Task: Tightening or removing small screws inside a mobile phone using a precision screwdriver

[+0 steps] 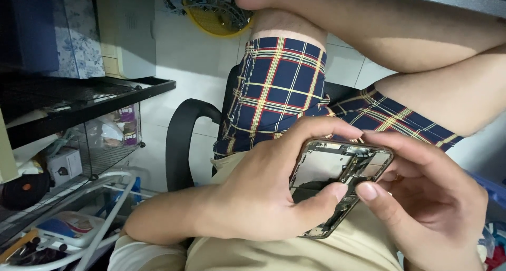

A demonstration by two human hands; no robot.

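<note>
Opened phone held between both hands, lower right of frame.
The opened phone is gripped by the left hand, thumb across it; its right edge is pinched by the right hand.

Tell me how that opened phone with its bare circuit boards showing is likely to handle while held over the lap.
The opened phone with bare circuit boards probably stays stiff, given its metal rim. It looks fragile: small exposed parts sit right under the left hand thumb and right hand fingertip. Held only by its edges above the lap, it might slip.
</note>
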